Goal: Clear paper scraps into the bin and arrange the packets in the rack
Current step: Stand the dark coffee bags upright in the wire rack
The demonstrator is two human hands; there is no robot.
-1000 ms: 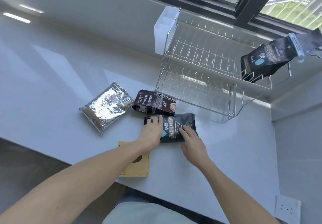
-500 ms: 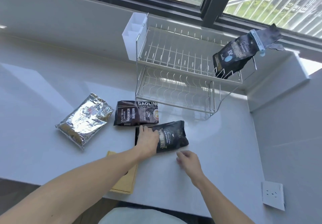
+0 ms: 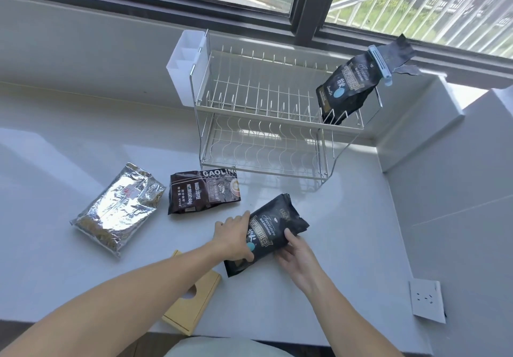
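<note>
Both hands are on the black coffee packet [image 3: 270, 230] now, near the front edge of the table [image 3: 347, 245], just ahead of the wire rack [image 3: 266, 123]. The left hand [image 3: 233, 236] grips its left side, fingers curled over the printed face; the right hand [image 3: 295, 254] holds the right edge, thumb on top. The packet looks tipped up on its lower end rather than lying flat. One matching packet with a blue clip [image 3: 354, 84] already leans in the rack's upper tier at the right end.

Two more wait on the table: a brown packet [image 3: 204, 191] just in front of the rack, and a silver foil packet [image 3: 119, 208] toward the left edge. A tan cardboard sleeve [image 3: 193, 305] overhangs the front edge.

How will it handle? It looks like a full, soft-sided bag: some weight, contents likely to shift, glossy film probably a bit slick. Gripping both long sides around the middle, as here, seems the safest hold, so it goes in upright between the wires
</note>
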